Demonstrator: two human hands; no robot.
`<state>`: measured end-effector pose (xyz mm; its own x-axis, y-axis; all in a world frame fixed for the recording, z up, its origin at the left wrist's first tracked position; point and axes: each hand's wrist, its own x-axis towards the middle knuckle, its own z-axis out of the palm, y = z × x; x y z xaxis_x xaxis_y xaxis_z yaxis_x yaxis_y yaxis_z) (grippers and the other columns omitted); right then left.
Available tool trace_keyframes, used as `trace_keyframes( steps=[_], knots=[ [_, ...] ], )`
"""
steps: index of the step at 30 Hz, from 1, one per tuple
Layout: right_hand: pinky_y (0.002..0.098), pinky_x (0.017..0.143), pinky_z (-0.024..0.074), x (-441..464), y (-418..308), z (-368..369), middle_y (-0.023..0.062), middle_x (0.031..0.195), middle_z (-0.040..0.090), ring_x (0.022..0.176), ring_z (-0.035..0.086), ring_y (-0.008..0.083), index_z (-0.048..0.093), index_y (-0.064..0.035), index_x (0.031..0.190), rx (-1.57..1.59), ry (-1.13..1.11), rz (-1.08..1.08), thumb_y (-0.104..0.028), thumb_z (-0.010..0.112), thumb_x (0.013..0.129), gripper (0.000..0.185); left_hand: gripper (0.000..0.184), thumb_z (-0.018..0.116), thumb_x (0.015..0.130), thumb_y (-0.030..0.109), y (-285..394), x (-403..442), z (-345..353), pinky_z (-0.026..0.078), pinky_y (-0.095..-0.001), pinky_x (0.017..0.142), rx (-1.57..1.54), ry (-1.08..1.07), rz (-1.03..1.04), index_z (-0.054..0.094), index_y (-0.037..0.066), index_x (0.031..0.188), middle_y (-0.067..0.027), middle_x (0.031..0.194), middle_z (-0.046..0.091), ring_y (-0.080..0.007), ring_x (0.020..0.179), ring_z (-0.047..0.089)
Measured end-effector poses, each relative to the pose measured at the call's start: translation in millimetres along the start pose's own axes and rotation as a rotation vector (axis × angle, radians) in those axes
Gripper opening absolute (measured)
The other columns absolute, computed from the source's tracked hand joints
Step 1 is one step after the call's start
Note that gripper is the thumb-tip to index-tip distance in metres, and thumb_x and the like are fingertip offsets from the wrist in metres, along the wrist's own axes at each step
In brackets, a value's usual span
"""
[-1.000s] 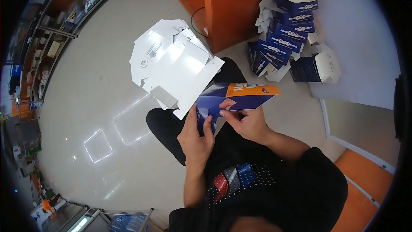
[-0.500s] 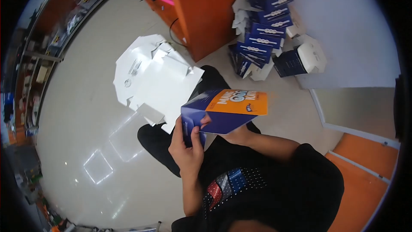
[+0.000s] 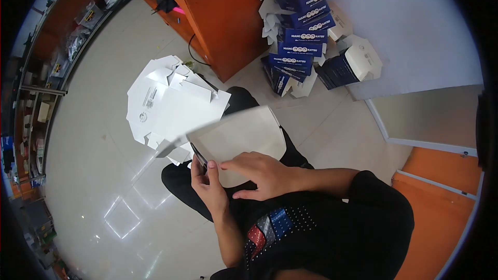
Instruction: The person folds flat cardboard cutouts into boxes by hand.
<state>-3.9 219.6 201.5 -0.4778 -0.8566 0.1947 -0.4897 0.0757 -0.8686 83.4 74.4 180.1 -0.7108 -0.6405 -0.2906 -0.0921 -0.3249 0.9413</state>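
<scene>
A partly folded carton (image 3: 241, 137) is over my lap, its pale inner side facing up. My left hand (image 3: 209, 184) pinches the carton's near left edge between thumb and fingers. Across the carton's near part lies my right hand (image 3: 262, 175), its index finger stretched toward the left hand and its thumb apart; it grips nothing that I can see. Flat white carton blanks (image 3: 171, 103) lie in a loose pile beyond my left knee.
Folded blue cartons (image 3: 301, 49) are stacked at the back, and another blue carton (image 3: 340, 70) leans beside them. An orange cabinet (image 3: 223, 26) stands left of the stack. Shelves (image 3: 62, 57) with goods line the far left. A pale panel (image 3: 404, 31) rises at right.
The carton has turned over, from its blue and orange printed outside to its pale inside. My right hand has come from beneath it onto its near part. The view has shifted.
</scene>
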Motion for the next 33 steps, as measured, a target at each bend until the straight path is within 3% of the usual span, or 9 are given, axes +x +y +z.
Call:
trace_keyframes(
  steps=[2, 6, 9, 10, 14, 21, 24, 30, 33],
  knots=[
    [0.0384, 0.087, 0.0508, -3.2, -0.4, -1.8, 0.0072, 0.099, 0.068, 0.096, 0.066, 0.0259, 0.064, -0.0064, 0.116, -0.277, 0.007, -0.062, -0.014, 0.076, 0.077, 0.041, 0.054, 0.060, 0.102, 0.020, -2.1, 2.7, 8.9, 0.050, -0.0304, 0.093, -0.121, -0.020, -0.020, 0.042, -0.007, 0.144, -0.0165, 0.132, 0.060, -0.0189, 0.114, 0.060],
    [0.0370, 0.080, 0.0475, -1.0, 15.7, -34.6, 0.0029, 0.092, 0.065, 0.090, 0.064, 0.0202, 0.067, -0.0104, 0.100, -0.509, 0.142, -0.197, -0.013, 0.063, 0.081, 0.019, 0.050, 0.059, 0.102, 0.020, -7.5, 3.2, 27.1, 0.048, -0.0323, 0.097, -0.304, -0.075, -0.074, 0.044, 0.001, 0.146, -0.0144, 0.142, 0.053, -0.0201, 0.118, 0.059],
    [0.0431, 0.092, 0.0433, 5.3, 36.5, -91.5, 0.0037, 0.096, 0.066, 0.098, 0.063, 0.0223, 0.067, -0.0102, 0.103, -0.723, 0.226, -0.090, -0.004, 0.066, 0.073, 0.031, 0.050, 0.060, 0.102, 0.023, -17.8, 14.0, 20.7, 0.047, -0.0335, 0.099, 0.061, -0.068, 0.066, 0.046, 0.001, 0.145, -0.0151, 0.141, 0.054, -0.0208, 0.121, 0.057],
    [0.0461, 0.099, 0.0396, 9.6, 34.6, -118.5, 0.0033, 0.097, 0.066, 0.101, 0.063, 0.0221, 0.067, -0.0101, 0.107, -0.826, 0.227, -0.107, -0.004, 0.065, 0.073, 0.034, 0.047, 0.063, 0.100, 0.023, -14.6, 14.5, 17.6, 0.044, -0.0378, 0.103, 0.105, -0.047, -0.015, 0.052, 0.001, 0.139, -0.0171, 0.139, 0.055, -0.0266, 0.125, 0.056],
    [0.0580, 0.110, 0.0309, 28.4, 56.7, -212.6, 0.0026, 0.101, 0.064, 0.114, 0.058, 0.0209, 0.066, -0.0157, 0.107, -1.126, 0.257, -0.001, 0.000, 0.065, 0.075, 0.036, 0.044, 0.071, 0.092, 0.022, -40.3, 34.6, -17.2, 0.039, -0.0480, 0.109, 0.878, 0.055, 0.403, 0.058, 0.001, 0.129, -0.0229, 0.136, 0.055, -0.0417, 0.129, 0.050],
    [0.0622, 0.112, 0.0254, 73.7, 134.0, -342.3, 0.0048, 0.114, 0.064, 0.122, 0.055, 0.0219, 0.064, -0.0119, 0.116, -1.209, 0.337, 0.219, 0.001, 0.056, 0.088, 0.031, 0.047, 0.076, 0.085, 0.019, -65.0, 56.6, -46.2, 0.035, -0.0539, 0.110, 1.311, 0.084, 0.512, 0.060, 0.003, 0.126, -0.0204, 0.138, 0.052, -0.0426, 0.134, 0.044],
    [0.0639, 0.112, 0.0257, 79.7, 161.1, -355.2, 0.0058, 0.122, 0.062, 0.125, 0.052, 0.0237, 0.063, -0.0130, 0.120, -1.279, 0.338, 0.391, -0.004, 0.056, 0.092, 0.031, 0.049, 0.077, 0.083, 0.020, -68.6, 60.9, -49.6, 0.034, -0.0548, 0.111, 1.391, 0.043, 0.430, 0.060, 0.005, 0.127, -0.0192, 0.139, 0.052, -0.0418, 0.136, 0.042],
    [0.0619, 0.105, 0.0333, 87.9, 152.0, -312.0, 0.0096, 0.130, 0.057, 0.129, 0.047, 0.0318, 0.061, -0.0120, 0.129, -1.385, 0.787, 0.069, -0.013, 0.061, 0.093, 0.037, 0.040, 0.073, 0.084, 0.016, -73.4, 65.2, -64.3, 0.037, -0.0529, 0.107, 1.357, -0.005, 0.455, 0.065, 0.006, 0.122, -0.0159, 0.131, 0.060, -0.0351, 0.127, 0.053],
    [0.0542, 0.103, 0.0373, 82.5, 142.3, -259.0, 0.0132, 0.129, 0.057, 0.127, 0.048, 0.0346, 0.060, -0.0081, 0.128, -1.173, 0.867, -0.074, -0.014, 0.062, 0.092, 0.037, 0.038, 0.074, 0.082, 0.015, -77.2, 72.2, -70.7, 0.041, -0.0491, 0.103, 1.332, 0.008, 0.513, 0.068, 0.007, 0.119, -0.0129, 0.123, 0.065, -0.0319, 0.120, 0.058]
  ],
)
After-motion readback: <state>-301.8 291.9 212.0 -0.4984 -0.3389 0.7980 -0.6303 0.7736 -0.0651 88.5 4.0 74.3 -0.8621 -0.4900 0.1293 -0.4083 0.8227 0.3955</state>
